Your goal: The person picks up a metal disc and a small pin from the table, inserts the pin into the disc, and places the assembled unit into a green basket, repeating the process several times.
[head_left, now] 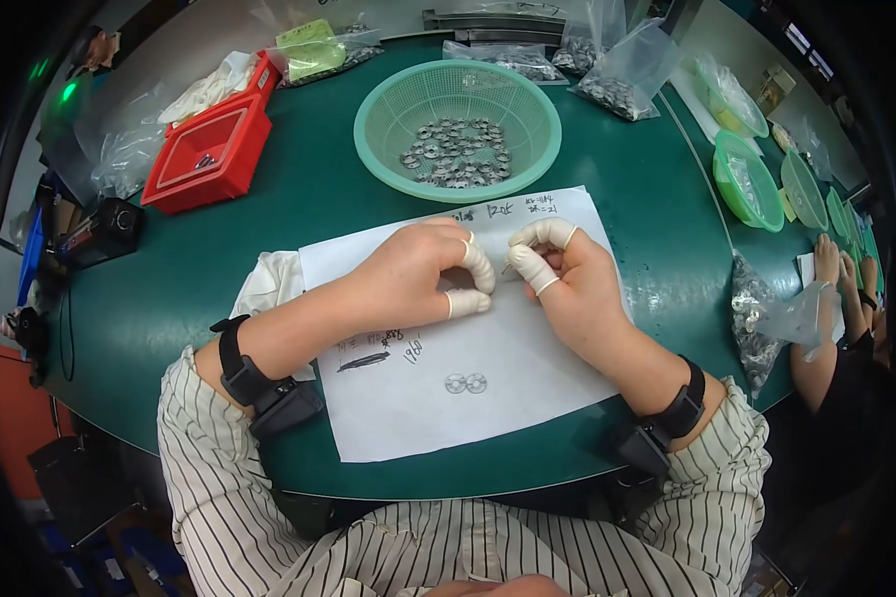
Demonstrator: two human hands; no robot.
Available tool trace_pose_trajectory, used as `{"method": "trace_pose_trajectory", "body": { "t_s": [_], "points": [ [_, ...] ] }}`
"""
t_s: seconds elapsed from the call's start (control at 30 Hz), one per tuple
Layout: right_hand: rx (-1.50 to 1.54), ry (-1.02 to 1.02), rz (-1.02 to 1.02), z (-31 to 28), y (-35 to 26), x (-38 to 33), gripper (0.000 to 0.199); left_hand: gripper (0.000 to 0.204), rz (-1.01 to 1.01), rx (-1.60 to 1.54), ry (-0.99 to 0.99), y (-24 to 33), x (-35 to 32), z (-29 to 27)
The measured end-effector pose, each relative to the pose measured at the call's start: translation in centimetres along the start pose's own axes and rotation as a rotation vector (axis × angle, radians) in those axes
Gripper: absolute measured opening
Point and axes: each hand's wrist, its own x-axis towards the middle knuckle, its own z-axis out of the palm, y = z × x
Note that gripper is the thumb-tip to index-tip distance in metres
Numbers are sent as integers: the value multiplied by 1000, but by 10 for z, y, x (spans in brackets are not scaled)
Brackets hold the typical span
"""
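The left hand (pixel 408 274) is held over a white sheet of paper (pixel 468 428), its thumb and forefinger curved toward each other; whether anything is gripped there cannot be told. The thumb and forefinger of the right hand (pixel 582 284) are brought close together just beside the left fingertips, and a tiny thin sliver (pixel 508 267) is seen at them (too small to be identified, and whether it is pinched cannot be told). White finger cots (pixel 533 269) are worn on both hands, and black bands are strapped around both wrists.

Two round metal discs (pixel 466 383) are laid side by side on the paper, nearer the body than the hands. Dark handwriting is also borne by the sheet, which is spread on a green table (pixel 657 229). Beyond it a pale green basket (pixel 366 139) is set, with many similar metal pieces (pixel 458 149) heaped inside. A red tray (pixel 219 194) is placed to the left, and a clear bag of grey pieces (pixel 757 318) is rested to the right, near another person's forearm (pixel 816 358).
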Motion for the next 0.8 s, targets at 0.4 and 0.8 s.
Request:
{"method": "trace_pose_trajectory", "body": {
  "t_s": [0.4, 0.8],
  "points": [
    [-122, -106, -55, 2, 1, -4, 9, 10, 47, 76, -18, -4, -4, -1],
    [-416, -149, -283, 10, -7, 0, 7, 12, 10, 66, -24, -7, -6, -4]
  ]
}}
